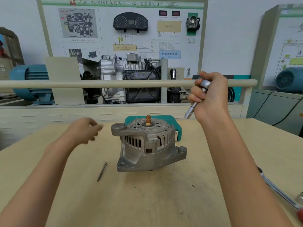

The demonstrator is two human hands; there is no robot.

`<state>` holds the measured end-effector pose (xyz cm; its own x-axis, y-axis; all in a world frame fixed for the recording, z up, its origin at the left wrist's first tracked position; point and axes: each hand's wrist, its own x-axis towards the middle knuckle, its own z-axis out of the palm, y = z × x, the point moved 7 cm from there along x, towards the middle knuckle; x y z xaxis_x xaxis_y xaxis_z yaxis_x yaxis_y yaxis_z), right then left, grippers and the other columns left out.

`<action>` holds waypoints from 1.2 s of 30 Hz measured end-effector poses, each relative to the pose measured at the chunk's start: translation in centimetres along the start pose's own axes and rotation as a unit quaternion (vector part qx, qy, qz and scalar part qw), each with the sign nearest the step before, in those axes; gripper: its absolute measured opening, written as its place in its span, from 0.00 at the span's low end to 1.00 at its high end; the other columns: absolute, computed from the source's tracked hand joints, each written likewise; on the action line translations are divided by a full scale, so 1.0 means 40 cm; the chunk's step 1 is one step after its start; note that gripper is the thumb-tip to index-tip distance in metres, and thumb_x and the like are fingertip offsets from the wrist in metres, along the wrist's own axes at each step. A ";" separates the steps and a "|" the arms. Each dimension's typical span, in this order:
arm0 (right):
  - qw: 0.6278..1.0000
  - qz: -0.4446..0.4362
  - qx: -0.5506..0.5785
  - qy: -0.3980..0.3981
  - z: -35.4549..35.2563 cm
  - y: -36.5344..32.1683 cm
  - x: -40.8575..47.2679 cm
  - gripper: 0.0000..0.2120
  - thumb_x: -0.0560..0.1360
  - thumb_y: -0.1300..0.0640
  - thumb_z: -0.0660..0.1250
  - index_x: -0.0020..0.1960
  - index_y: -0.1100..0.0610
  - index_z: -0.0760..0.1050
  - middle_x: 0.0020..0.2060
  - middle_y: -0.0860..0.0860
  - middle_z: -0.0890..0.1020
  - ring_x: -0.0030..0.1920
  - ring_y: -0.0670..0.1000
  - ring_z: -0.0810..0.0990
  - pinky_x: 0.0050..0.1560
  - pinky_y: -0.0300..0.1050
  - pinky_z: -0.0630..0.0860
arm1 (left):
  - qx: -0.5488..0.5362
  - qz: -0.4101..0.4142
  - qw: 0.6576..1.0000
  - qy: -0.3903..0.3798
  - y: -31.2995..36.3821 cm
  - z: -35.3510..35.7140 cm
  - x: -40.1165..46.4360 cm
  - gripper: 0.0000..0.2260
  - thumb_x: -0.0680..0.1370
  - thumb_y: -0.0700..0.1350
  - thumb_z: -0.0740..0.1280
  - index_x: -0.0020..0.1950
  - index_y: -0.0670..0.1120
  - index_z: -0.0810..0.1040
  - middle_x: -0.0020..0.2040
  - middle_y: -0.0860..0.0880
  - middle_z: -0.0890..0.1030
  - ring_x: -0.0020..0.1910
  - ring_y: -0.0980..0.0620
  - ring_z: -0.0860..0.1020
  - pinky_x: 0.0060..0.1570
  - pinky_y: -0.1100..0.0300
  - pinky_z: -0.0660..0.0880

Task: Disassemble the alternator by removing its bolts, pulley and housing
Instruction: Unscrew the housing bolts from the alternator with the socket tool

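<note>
Even, bright, diffuse indoor light fills the scene, with no hard shadows. The alternator (148, 145) throws only a faint, soft shadow on the table (164, 194) just beneath its base, and the loose bolt (102, 171) left of it casts almost none. Soft highlights sit on the alternator's cast housing and on the socket driver (196, 102) above and right of it. The left hand (85, 131), left of the alternator, is smeared by motion blur; the right hand (211, 97) is sharp. Wide-angle distortion bows the rail (114, 83) behind the alternator and stretches the forearms toward the lower corners.
</note>
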<state>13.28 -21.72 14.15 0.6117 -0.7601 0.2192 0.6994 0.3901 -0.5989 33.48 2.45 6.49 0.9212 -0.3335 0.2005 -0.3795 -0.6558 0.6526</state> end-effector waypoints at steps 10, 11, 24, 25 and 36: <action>0.999 0.024 0.008 0.024 -0.016 0.012 0.011 0.09 0.78 0.62 0.55 0.41 0.56 0.71 0.27 0.48 0.66 0.18 0.42 0.56 0.18 0.34 0.53 | 0.107 0.070 0.991 -0.046 0.213 0.018 -0.132 0.25 0.77 0.67 0.52 0.56 0.47 0.72 0.49 0.50 0.77 0.48 0.50 0.77 0.40 0.57 0.73; 0.999 0.026 0.009 0.025 -0.016 0.013 0.011 0.09 0.78 0.62 0.55 0.42 0.56 0.71 0.27 0.48 0.66 0.18 0.42 0.56 0.19 0.34 0.53 | 0.153 0.081 0.985 -0.026 0.221 0.037 -0.133 0.26 0.78 0.67 0.51 0.55 0.46 0.72 0.49 0.49 0.76 0.48 0.49 0.75 0.43 0.56 0.72; 0.999 0.036 0.005 0.023 -0.015 0.019 0.007 0.08 0.77 0.62 0.56 0.41 0.56 0.71 0.27 0.48 0.66 0.18 0.42 0.56 0.20 0.34 0.52 | 0.100 0.144 0.984 -0.015 0.204 0.071 -0.096 0.21 0.84 0.54 0.47 0.48 0.44 0.76 0.46 0.46 0.80 0.44 0.47 0.80 0.36 0.59 0.71; 0.999 0.036 0.005 0.023 -0.015 0.019 0.008 0.08 0.77 0.62 0.56 0.42 0.57 0.71 0.27 0.48 0.66 0.18 0.42 0.56 0.20 0.34 0.52 | 0.087 0.147 0.985 -0.026 0.200 0.070 -0.091 0.21 0.84 0.54 0.47 0.50 0.44 0.76 0.45 0.47 0.80 0.42 0.49 0.80 0.35 0.61 0.71; 0.999 0.039 -0.017 0.012 -0.010 0.024 0.002 0.08 0.76 0.63 0.56 0.42 0.57 0.72 0.28 0.48 0.66 0.19 0.42 0.56 0.20 0.34 0.52 | -0.230 0.028 0.962 0.143 0.103 0.044 -0.059 0.24 0.80 0.61 0.57 0.56 0.41 0.76 0.46 0.45 0.81 0.51 0.45 0.79 0.57 0.46 0.76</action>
<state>13.85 -21.61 13.30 0.6549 -0.7403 0.1517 0.6364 0.4321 -0.6389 29.59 -0.63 7.43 0.9111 -0.1168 0.3954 -0.4122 -0.2505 0.8759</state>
